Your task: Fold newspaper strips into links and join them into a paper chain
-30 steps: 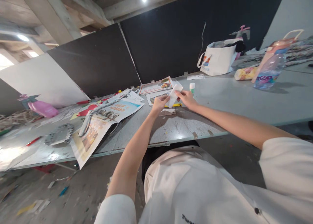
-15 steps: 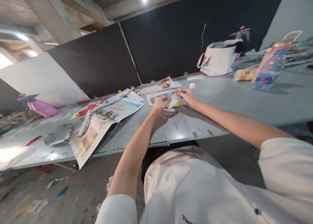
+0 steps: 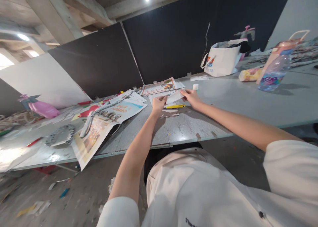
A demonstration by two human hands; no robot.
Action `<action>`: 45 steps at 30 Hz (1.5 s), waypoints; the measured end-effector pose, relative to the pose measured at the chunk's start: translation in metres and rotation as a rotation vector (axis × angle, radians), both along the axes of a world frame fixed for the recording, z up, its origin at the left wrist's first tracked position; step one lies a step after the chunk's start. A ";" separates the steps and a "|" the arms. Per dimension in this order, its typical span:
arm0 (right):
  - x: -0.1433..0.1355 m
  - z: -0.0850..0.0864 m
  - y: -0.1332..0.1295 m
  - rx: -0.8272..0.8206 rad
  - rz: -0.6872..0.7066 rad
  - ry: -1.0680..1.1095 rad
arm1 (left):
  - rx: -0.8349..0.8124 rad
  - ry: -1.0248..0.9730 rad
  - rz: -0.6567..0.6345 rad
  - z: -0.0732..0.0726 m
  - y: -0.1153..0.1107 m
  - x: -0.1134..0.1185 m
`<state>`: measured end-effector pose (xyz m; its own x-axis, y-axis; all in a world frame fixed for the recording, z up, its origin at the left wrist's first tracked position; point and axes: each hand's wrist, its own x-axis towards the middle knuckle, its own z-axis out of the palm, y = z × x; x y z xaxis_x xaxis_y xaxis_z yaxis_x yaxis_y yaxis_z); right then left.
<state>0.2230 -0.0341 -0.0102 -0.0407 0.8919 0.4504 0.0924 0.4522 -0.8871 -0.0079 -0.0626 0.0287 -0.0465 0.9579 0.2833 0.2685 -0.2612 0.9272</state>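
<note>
Between my two hands stretches a small piece of white paper (image 3: 174,96), held above the table. My left hand (image 3: 159,104) pinches its left end, and my right hand (image 3: 190,97) pinches the right end between thumb and fingers. Just below the paper lies a yellow pen-like tool (image 3: 176,106), perhaps a utility knife. Several paper strips (image 3: 169,113) are stacked in front of it. A white-capped stick (image 3: 195,87), partly hidden by my right hand, stands behind that hand. Printed sheets (image 3: 161,86) lie beyond the paper.
On the left an open magazine (image 3: 109,117) hangs over the table edge, near a grey wreath-like ring (image 3: 60,136) and a pink spray bottle (image 3: 44,108). A white tote bag (image 3: 221,60), a snack packet (image 3: 249,74) and a water bottle (image 3: 273,73) stand right. A black partition (image 3: 171,38) rises behind.
My hands have moved apart, the left one shifting leftward, and the paper now lies stretched flatter between them. More of the yellow tool and the paper strips shows.
</note>
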 end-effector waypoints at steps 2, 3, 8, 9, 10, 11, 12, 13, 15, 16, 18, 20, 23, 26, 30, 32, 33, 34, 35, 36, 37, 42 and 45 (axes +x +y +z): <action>-0.002 0.002 -0.004 0.005 -0.031 0.012 | -0.007 -0.045 0.005 -0.001 0.002 0.000; -0.003 0.003 -0.006 0.012 -0.034 0.008 | -0.012 -0.078 0.004 -0.002 0.003 0.000; -0.003 0.007 -0.013 0.052 -0.039 0.001 | -0.138 -0.285 -0.133 -0.003 0.003 0.008; -0.003 0.007 -0.013 0.054 -0.044 0.006 | -0.167 -0.298 -0.183 -0.003 0.002 0.010; -0.003 0.008 -0.014 0.054 -0.047 0.012 | -0.187 -0.297 -0.229 -0.003 0.000 0.011; -0.003 0.008 -0.014 0.052 -0.047 0.021 | -0.200 -0.287 -0.264 -0.003 -0.002 0.012; -0.004 0.008 -0.014 0.046 -0.047 0.034 | -0.203 -0.276 -0.285 -0.003 -0.004 0.013; -0.004 0.008 -0.014 0.039 -0.043 0.052 | -0.201 -0.269 -0.292 -0.003 -0.005 0.013; -0.006 0.009 -0.014 0.020 -0.031 0.095 | -0.194 -0.270 -0.285 -0.003 -0.006 0.013; -0.007 0.010 -0.014 0.009 -0.026 0.120 | -0.190 -0.278 -0.278 -0.003 -0.006 0.012; -0.008 0.011 -0.014 -0.016 -0.008 0.178 | -0.181 -0.302 -0.282 -0.003 -0.006 0.011; -0.009 0.013 -0.014 -0.039 0.016 0.242 | -0.179 -0.323 -0.306 -0.002 -0.006 0.010; -0.010 0.014 -0.014 -0.049 0.047 0.295 | -0.189 -0.352 -0.355 0.000 -0.007 0.009; -0.010 0.015 -0.016 -0.034 0.049 0.278 | -0.205 -0.388 -0.388 0.002 -0.008 0.007; -0.010 0.015 -0.018 -0.010 0.053 0.236 | -0.271 -0.376 -0.364 0.008 -0.011 0.002; -0.010 0.014 -0.019 0.006 0.072 0.209 | -0.302 -0.341 -0.343 0.011 -0.012 0.000; -0.010 0.014 -0.020 0.014 0.081 0.195 | -0.310 -0.318 -0.337 0.013 -0.013 0.000; -0.010 0.013 -0.021 0.023 0.090 0.183 | -0.318 -0.291 -0.340 0.013 -0.013 0.000; -0.010 0.013 -0.022 0.033 0.101 0.170 | -0.324 -0.257 -0.349 0.013 -0.014 0.001; -0.010 0.013 -0.023 0.045 0.116 0.155 | -0.328 -0.213 -0.367 0.013 -0.014 0.002; -0.010 0.013 -0.024 0.061 0.138 0.136 | -0.330 -0.157 -0.392 0.012 -0.015 0.003; -0.011 0.014 -0.034 0.129 0.215 -0.035 | -0.279 0.106 -0.534 0.007 -0.023 0.007; -0.013 0.014 -0.037 0.087 0.158 -0.078 | -0.238 0.157 -0.527 0.007 -0.026 0.006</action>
<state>0.2101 -0.0709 0.0042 -0.2150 0.8294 0.5157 0.0812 0.5414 -0.8368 -0.0021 -0.0887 0.0353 0.4772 0.8785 0.0228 0.2980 -0.1862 0.9362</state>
